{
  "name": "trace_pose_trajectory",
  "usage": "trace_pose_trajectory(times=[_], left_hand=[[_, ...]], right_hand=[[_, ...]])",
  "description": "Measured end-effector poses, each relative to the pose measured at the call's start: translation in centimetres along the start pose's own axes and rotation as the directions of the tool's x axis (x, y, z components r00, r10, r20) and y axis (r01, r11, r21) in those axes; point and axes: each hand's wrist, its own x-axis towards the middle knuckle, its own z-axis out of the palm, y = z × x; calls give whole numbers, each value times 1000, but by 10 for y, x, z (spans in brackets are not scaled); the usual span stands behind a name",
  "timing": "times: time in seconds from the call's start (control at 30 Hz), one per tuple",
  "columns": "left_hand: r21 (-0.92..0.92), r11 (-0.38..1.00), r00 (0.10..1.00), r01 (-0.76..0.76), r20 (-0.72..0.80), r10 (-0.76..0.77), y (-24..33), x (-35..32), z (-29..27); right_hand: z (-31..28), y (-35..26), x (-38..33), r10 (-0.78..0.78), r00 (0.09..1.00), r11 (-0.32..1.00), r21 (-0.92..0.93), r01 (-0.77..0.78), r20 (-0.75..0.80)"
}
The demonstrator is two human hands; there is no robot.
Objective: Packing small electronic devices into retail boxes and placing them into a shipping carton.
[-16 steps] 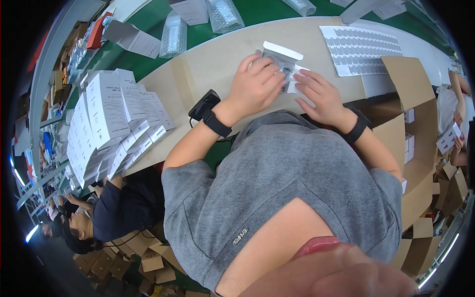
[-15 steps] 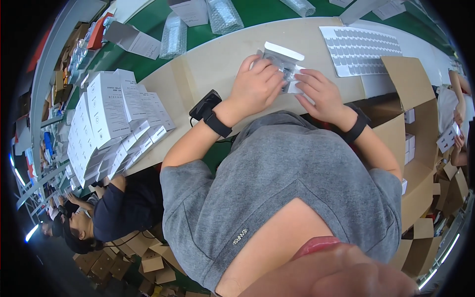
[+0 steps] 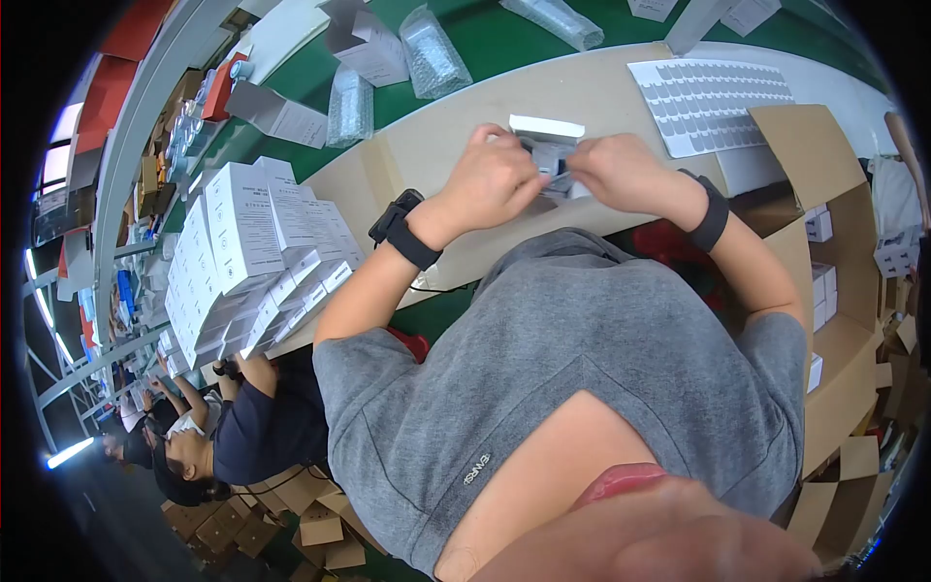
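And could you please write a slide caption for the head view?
Left hand and right hand at an open white box, between stacked white boxes and an open cardboard carton.

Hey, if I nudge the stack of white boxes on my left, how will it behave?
The stack of white boxes might shift or topple piecemeal, since it is many separate boxes with no band visible. Their faces look smooth, so they may slide against one another. Each seems fairly stiff, judging by its straight edges.
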Motion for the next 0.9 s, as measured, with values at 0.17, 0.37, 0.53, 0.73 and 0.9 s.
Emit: trace_pose_trajectory(times=[0.17, 0.37, 0.53, 0.73, 0.9], left_hand=[[424, 888, 970, 179, 75, -232, -5, 7, 11], [381, 905, 969, 189, 79, -236, 2, 10, 14], [513, 795, 878, 323, 150, -454, -2, 9, 18], [95, 940, 944, 327, -87, -319, 1, 0, 7], [-104, 953, 908, 283, -290, -301, 1, -12, -12]], right_hand=[[0, -31, 0, -150, 982, 986, 92, 140, 114], [-5, -27, 21, -319, 843, 921, 67, 383, -434], [4, 7, 21, -255, 890, 967, -77, 244, -378], [3, 10, 16, -19, 986, 1000, -24, 15, -166], [-10, -3, 30, -42, 984, 967, 242, 84, -176]])
